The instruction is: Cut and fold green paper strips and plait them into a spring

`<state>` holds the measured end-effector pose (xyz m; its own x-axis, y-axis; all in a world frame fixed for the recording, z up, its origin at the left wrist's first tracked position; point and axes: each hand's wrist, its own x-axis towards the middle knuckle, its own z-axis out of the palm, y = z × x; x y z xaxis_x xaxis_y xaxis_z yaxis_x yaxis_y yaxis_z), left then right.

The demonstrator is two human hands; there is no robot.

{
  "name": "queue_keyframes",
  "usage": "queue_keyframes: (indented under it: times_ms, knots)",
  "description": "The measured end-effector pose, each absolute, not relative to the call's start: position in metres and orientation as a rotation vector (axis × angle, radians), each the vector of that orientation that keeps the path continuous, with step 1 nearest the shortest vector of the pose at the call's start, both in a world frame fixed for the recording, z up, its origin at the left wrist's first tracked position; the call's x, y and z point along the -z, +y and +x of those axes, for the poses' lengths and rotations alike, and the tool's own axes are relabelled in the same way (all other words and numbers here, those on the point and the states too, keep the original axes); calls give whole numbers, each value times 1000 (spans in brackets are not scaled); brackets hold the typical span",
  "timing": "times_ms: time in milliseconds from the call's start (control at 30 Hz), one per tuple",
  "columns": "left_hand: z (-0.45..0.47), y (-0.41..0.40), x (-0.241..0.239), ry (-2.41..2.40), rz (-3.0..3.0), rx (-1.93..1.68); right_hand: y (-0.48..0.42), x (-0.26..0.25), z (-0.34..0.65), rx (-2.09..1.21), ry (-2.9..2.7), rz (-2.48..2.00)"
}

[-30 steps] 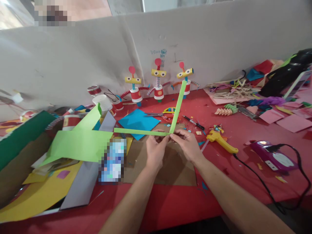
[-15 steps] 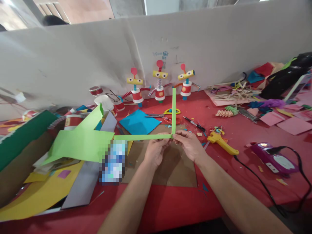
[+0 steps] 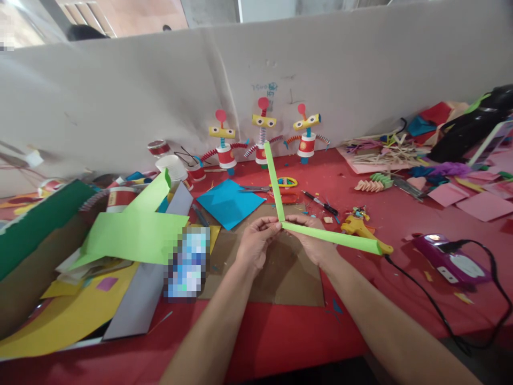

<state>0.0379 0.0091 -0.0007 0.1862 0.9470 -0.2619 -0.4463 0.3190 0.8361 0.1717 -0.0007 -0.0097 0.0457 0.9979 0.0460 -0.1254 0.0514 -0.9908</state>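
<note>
Two light green paper strips meet at a corner over the cardboard. One strip (image 3: 274,182) points away from me, leaning slightly left; the other strip (image 3: 336,235) runs right, across the back of my right hand and over the glue gun. With thumb and fingers, my left hand (image 3: 255,243) pinches the corner where the strips cross. My right hand (image 3: 315,250) is closed at the same corner from the other side, its fingertips partly hidden behind the strip. Under both hands lies a brown cardboard sheet (image 3: 288,278).
Scissors (image 3: 256,189), a blue paper square (image 3: 230,203) and a pen (image 3: 320,203) lie beyond my hands. A yellow glue gun (image 3: 360,229) is corded to a purple power strip (image 3: 449,262). Three paper-cup figures (image 3: 262,155) stand behind. Green paper (image 3: 132,235) lies left.
The strip that stretched left now lies to the right, over my right hand. The upright strip has tilted left. Both hands stay around the corner.
</note>
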Motion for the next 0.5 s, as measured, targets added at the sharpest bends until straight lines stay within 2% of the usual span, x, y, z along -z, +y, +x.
queue_keyframes:
  times_ms: [200,500]
  knots:
    - [38,11,0,921,714,-1172,-5,3,172,-1131,-1281,-1065]
    - [47,5,1,920,757,-1351,-5,9,164,-1165,-1033,-1063]
